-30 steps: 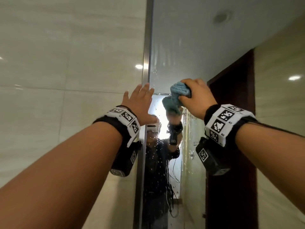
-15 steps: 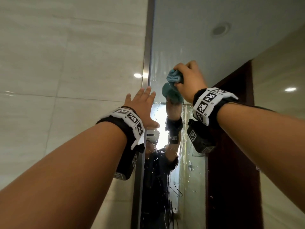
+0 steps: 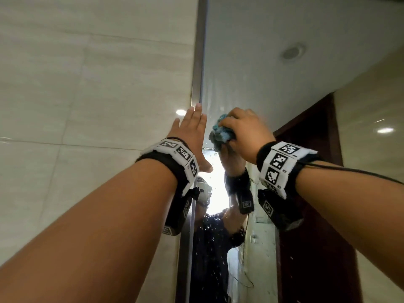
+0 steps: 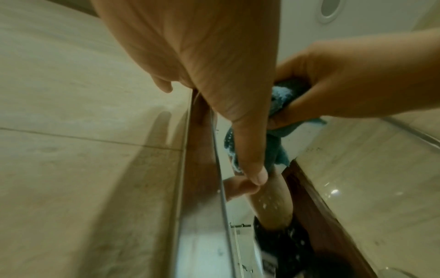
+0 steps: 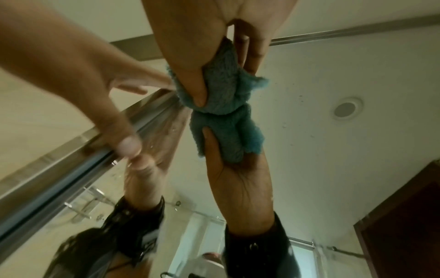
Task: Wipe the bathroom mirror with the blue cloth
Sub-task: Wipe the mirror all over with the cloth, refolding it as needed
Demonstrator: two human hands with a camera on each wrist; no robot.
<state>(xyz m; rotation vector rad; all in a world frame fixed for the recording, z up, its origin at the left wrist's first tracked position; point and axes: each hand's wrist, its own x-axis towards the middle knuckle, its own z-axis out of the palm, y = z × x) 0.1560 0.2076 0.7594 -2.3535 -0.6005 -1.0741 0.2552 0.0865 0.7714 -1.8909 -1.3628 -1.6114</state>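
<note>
The bathroom mirror (image 3: 273, 79) fills the right of the head view, wet with droplets low down. My right hand (image 3: 247, 132) grips the bunched blue cloth (image 3: 220, 133) and presses it against the glass close to the mirror's left edge. In the right wrist view the cloth (image 5: 226, 88) is squeezed between thumb and fingers, meeting its own reflection. My left hand (image 3: 192, 132) lies flat with straight fingers on the metal frame strip (image 3: 197, 62) and the tiled wall, just left of the cloth. The left wrist view has the left thumb (image 4: 252, 150) touching the glass beside the cloth (image 4: 281, 94).
Beige wall tiles (image 3: 87, 84) run left of the mirror. In the glass I see a person's reflection (image 3: 214, 237), a dark wooden door (image 3: 317, 215), a ceiling light fitting (image 3: 291, 52) and a bright window.
My right hand has carried the cloth up the glass and leftwards towards the frame. The left hand has slid higher along the frame, and my view has tilted upward.
</note>
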